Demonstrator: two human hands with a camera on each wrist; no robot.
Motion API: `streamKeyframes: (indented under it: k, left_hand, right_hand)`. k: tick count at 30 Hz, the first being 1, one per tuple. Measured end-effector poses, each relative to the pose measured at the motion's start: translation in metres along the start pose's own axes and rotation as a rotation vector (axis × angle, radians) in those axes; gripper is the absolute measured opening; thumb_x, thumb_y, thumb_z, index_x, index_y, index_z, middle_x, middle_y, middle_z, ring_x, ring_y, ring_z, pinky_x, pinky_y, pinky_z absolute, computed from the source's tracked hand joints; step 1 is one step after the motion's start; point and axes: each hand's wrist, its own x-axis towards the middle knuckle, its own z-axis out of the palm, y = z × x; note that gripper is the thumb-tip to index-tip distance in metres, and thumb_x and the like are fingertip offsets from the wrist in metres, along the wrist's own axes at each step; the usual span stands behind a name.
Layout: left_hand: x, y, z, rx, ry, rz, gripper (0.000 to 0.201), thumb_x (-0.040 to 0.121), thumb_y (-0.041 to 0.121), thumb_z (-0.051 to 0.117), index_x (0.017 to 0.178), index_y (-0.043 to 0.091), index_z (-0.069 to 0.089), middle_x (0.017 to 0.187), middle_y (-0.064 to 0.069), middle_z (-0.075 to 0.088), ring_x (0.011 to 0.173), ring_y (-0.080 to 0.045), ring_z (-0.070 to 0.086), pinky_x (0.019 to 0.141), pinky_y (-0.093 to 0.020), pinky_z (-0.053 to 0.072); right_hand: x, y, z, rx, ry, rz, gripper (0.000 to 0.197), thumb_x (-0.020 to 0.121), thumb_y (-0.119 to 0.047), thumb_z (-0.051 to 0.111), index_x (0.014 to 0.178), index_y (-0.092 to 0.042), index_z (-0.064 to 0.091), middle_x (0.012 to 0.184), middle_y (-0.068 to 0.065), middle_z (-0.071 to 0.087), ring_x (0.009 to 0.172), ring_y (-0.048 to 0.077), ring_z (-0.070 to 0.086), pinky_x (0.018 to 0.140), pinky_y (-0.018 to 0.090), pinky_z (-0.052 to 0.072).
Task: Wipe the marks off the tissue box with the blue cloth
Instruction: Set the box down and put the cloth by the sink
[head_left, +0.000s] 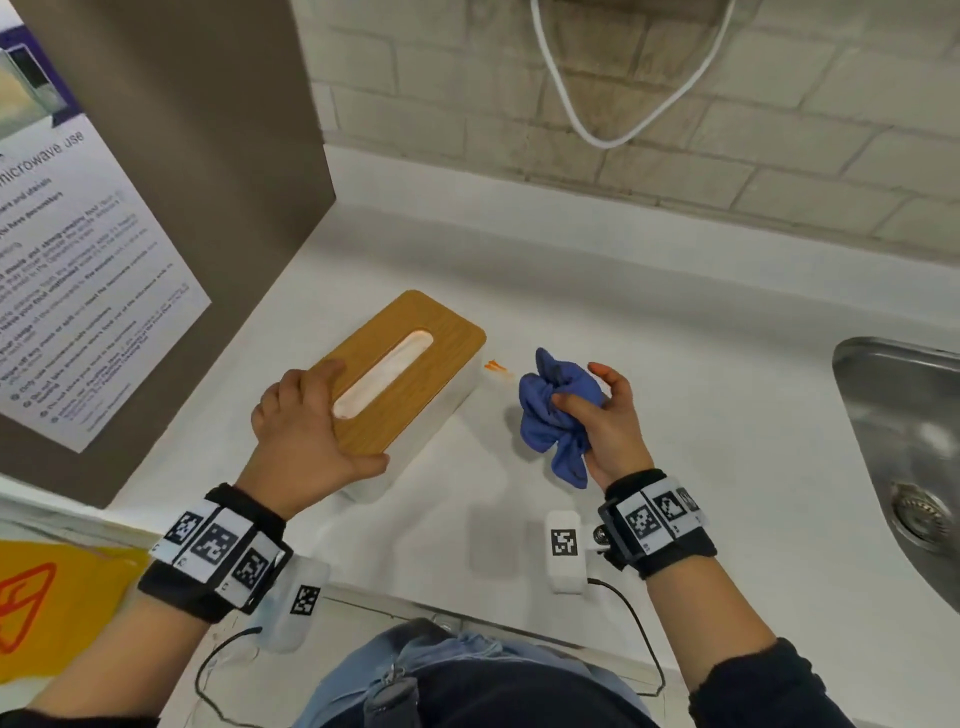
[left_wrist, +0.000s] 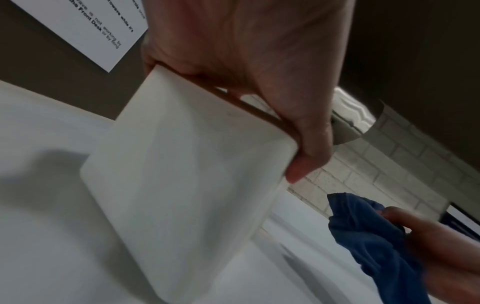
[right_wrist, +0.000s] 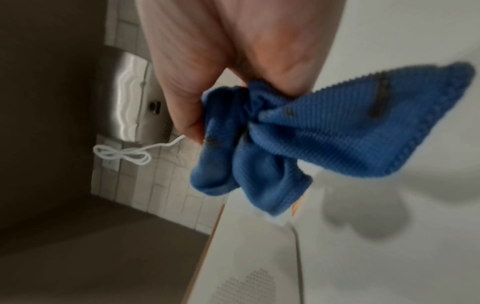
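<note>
The tissue box, white with a wooden lid and a long slot, lies slantwise on the white counter. My left hand grips its near end, fingers over the lid and thumb round the near corner. In the left wrist view the left hand clamps the lid edge above the box's white end face. My right hand holds the bunched blue cloth in the air just right of the box, apart from it. Orange marks show by the box's far right corner; whether on box or counter I cannot tell. The cloth bears dark smudges.
A steel sink is set into the counter at the right. A brown panel with a printed notice stands close on the left. A white cable hangs on the tiled wall behind. A yellow sign sits low left.
</note>
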Motion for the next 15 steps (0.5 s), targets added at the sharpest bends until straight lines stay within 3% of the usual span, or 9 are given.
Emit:
streamKeyframes:
  k: [3, 5, 7, 9, 11, 13, 15]
  left_hand:
    - [0.002, -0.008, -0.008, -0.072, -0.07, 0.106, 0.108, 0.038, 0.06, 0.07, 0.132, 0.034, 0.023, 0.128, -0.006, 0.038, 0.118, -0.031, 0.033, 0.098, -0.049, 0.028]
    - [0.001, -0.009, -0.013, -0.09, -0.127, 0.212, 0.106, 0.038, 0.057, 0.074, 0.129, 0.037, 0.025, 0.127, -0.001, 0.037, 0.118, -0.026, 0.032, 0.098, -0.043, 0.027]
    - [0.001, -0.006, -0.014, -0.095, -0.191, 0.322, 0.104, 0.038, 0.055, 0.078, 0.127, 0.038, 0.027, 0.127, 0.002, 0.036, 0.119, -0.021, 0.031, 0.099, -0.038, 0.024]
    - [0.004, 0.001, -0.012, -0.091, -0.26, 0.426, 0.102, 0.038, 0.056, 0.078, 0.126, 0.039, 0.029, 0.127, 0.004, 0.035, 0.119, -0.02, 0.031, 0.1, -0.037, 0.021]
    - [0.01, 0.011, -0.007, -0.063, -0.312, 0.518, 0.102, 0.037, 0.058, 0.077, 0.125, 0.037, 0.03, 0.128, 0.003, 0.036, 0.12, -0.021, 0.032, 0.103, -0.04, 0.022]
    - [0.017, 0.025, 0.0, -0.043, -0.34, 0.596, 0.101, 0.036, 0.059, 0.076, 0.124, 0.036, 0.032, 0.128, 0.001, 0.037, 0.121, -0.023, 0.033, 0.105, -0.044, 0.023]
    - [0.024, 0.041, 0.006, -0.03, -0.359, 0.664, 0.101, 0.036, 0.058, 0.077, 0.124, 0.034, 0.034, 0.128, 0.001, 0.037, 0.121, -0.023, 0.033, 0.105, -0.044, 0.022]
  right_hand:
    - [-0.008, -0.001, -0.007, -0.151, 0.129, -0.054, 0.033, 0.08, 0.01, 0.056, 0.098, -0.016, 0.048, 0.087, 0.003, 0.068, 0.058, 0.007, 0.063, 0.045, 0.015, 0.045]
    - [-0.006, 0.002, -0.028, -0.316, 0.3, -0.09, 0.03, 0.076, 0.008, 0.056, 0.094, -0.016, 0.055, 0.093, 0.008, 0.068, 0.069, 0.017, 0.063, 0.044, 0.018, 0.045]
    - [0.001, 0.004, -0.065, -0.505, 0.489, -0.131, 0.028, 0.071, -0.002, 0.054, 0.088, -0.023, 0.06, 0.095, 0.005, 0.067, 0.077, 0.024, 0.065, 0.046, 0.023, 0.049]
    - [0.004, -0.005, -0.109, -0.876, 0.701, -0.095, 0.024, 0.067, -0.01, 0.052, 0.081, -0.025, 0.063, 0.098, 0.004, 0.065, 0.085, 0.033, 0.063, 0.063, 0.04, 0.054]
    - [-0.001, -0.014, -0.152, -1.194, 0.887, 0.022, 0.026, 0.071, -0.001, 0.054, 0.088, -0.017, 0.064, 0.112, 0.014, 0.056, 0.096, 0.043, 0.054, 0.078, 0.048, 0.047]
    - [-0.011, -0.024, -0.187, -1.244, 0.984, 0.082, 0.031, 0.072, 0.007, 0.055, 0.099, -0.006, 0.06, 0.12, 0.022, 0.048, 0.105, 0.045, 0.047, 0.086, 0.051, 0.04]
    - [-0.02, -0.021, -0.218, -1.243, 1.018, 0.147, 0.029, 0.075, 0.005, 0.055, 0.103, -0.005, 0.058, 0.125, 0.023, 0.045, 0.111, 0.045, 0.044, 0.09, 0.053, 0.039]
